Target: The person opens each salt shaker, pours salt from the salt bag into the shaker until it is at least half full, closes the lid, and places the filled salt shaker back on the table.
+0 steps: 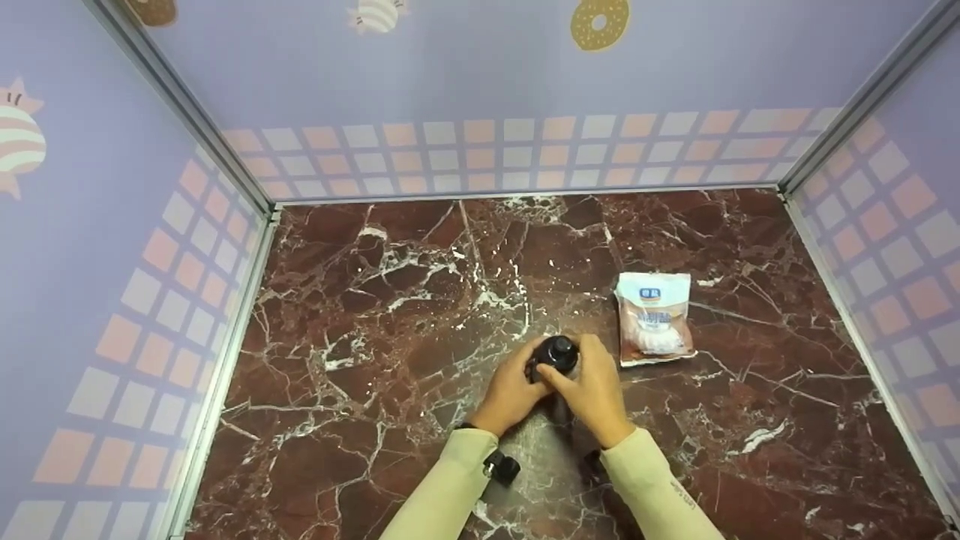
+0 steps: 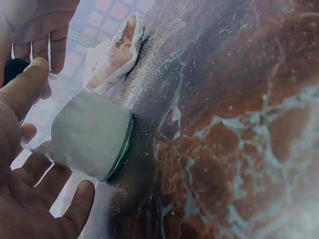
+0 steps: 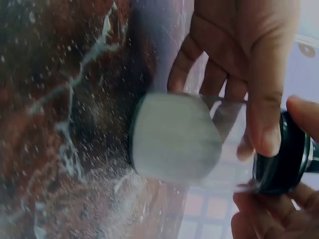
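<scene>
A clear glass jar, partly filled with white grains, stands upright on the marbled surface. Its black lid shows from above in the head view. My left hand holds the jar's upper part; in the right wrist view its thumb reaches the lid's edge and its fingers go behind the glass. My right hand grips the lid from the other side, its fingers curled around it. To the right of both hands lies a white and brown packet with a picture and printed characters on it.
White specks lie scattered over the dark red marbled tabletop, mostly beyond the hands. Lilac panels with pink and white squares enclose it at the back, left and right. A black device is strapped at my left wrist.
</scene>
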### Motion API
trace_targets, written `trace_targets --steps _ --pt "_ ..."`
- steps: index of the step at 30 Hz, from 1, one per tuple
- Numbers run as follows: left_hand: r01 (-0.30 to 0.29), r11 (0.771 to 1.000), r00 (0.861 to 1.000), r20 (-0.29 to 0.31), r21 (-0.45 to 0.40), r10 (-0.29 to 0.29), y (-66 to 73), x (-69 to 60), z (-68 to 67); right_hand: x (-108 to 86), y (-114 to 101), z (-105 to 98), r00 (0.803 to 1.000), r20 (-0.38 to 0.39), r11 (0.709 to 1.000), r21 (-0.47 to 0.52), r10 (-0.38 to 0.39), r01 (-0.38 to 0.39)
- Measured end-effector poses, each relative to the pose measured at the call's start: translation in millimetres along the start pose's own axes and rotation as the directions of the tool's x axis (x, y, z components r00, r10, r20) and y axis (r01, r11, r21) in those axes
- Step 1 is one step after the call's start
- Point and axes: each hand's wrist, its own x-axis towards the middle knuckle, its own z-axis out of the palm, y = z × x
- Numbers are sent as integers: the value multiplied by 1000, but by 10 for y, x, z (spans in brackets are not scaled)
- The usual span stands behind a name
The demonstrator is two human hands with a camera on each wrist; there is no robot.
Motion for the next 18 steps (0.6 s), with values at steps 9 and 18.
trace_targets --steps 9,18 --pt "-12 998 999 40 -61 15 -51 83 -79 16 6 94 999 -24 997 67 43 -41" --pt "104 989 980 180 -108 -83 -33 113 -268 121 183 -387 975 223 994 93 27 -49"
